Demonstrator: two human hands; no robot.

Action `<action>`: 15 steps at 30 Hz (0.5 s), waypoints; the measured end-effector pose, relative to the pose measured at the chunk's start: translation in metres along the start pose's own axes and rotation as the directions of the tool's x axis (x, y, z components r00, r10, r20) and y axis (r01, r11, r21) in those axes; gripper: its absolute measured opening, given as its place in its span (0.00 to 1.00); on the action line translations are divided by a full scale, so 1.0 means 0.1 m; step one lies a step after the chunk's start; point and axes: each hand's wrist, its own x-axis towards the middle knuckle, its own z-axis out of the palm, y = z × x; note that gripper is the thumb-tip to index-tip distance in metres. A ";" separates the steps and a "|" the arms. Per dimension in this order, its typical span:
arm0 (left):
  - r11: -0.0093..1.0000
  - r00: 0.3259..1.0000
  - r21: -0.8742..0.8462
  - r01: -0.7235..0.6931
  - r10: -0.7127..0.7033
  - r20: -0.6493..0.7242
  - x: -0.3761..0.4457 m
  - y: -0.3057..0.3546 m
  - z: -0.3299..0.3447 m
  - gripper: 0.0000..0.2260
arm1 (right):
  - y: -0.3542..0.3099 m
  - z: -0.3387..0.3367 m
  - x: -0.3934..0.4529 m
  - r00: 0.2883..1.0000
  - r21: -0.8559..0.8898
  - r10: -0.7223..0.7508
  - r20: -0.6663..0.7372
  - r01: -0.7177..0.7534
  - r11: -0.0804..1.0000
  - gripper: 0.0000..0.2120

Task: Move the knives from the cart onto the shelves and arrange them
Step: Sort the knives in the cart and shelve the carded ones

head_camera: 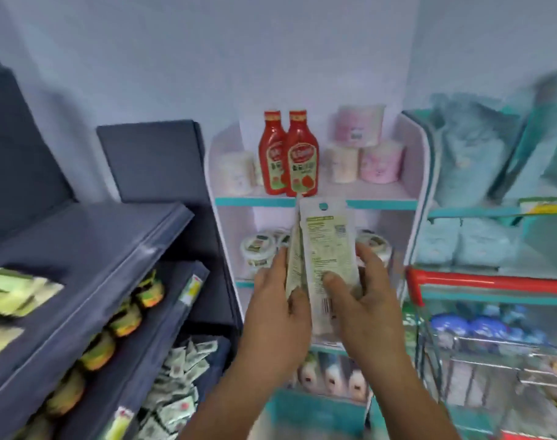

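Two flat carded knife packs, white with green print, stand upright in front of the white shelf unit [420,173]. My left hand [278,308] grips the left pack [294,265], which I see nearly edge-on. My right hand [363,300] grips the right pack [329,246], thumb on its printed back. The blades themselves are hidden behind the cards. The cart [493,312], with a red handle and wire basket, stands at the right.
Two ketchup bottles [290,154] and pastel rolls sit on the white unit's upper shelf, with round tubs [258,249] on the shelf below. A dark shelf [89,249] at the left holds jars and sachets. Light blue soft packs fill the teal shelves at the right.
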 end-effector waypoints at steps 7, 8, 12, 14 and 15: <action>0.991 0.971 0.006 0.131 -0.127 -0.200 -0.02 -0.48 -1.28 0.31 | -0.36 1.44 -0.07 0.964 -0.019 -0.119 0.240 0.127 0.992 0.22; 0.989 0.963 0.010 0.146 -0.140 -0.229 -0.02 -0.54 -1.43 0.31 | -0.39 1.62 -0.08 0.954 -0.010 -0.131 0.270 0.139 0.990 0.22; 0.975 0.915 0.058 0.216 -0.181 -0.362 -0.07 -0.69 -1.94 0.28 | -0.54 2.25 -0.10 0.899 0.072 -0.185 0.397 0.170 0.983 0.25; 0.966 0.887 0.083 0.245 -0.189 -0.421 -0.08 -0.73 -2.14 0.29 | -0.62 2.51 -0.10 0.865 0.107 -0.201 0.460 0.171 0.980 0.26; 0.962 0.877 0.098 0.253 -0.186 -0.442 -0.08 -0.74 -2.23 0.29 | -0.64 2.63 -0.08 0.848 0.122 -0.205 0.489 0.166 0.979 0.26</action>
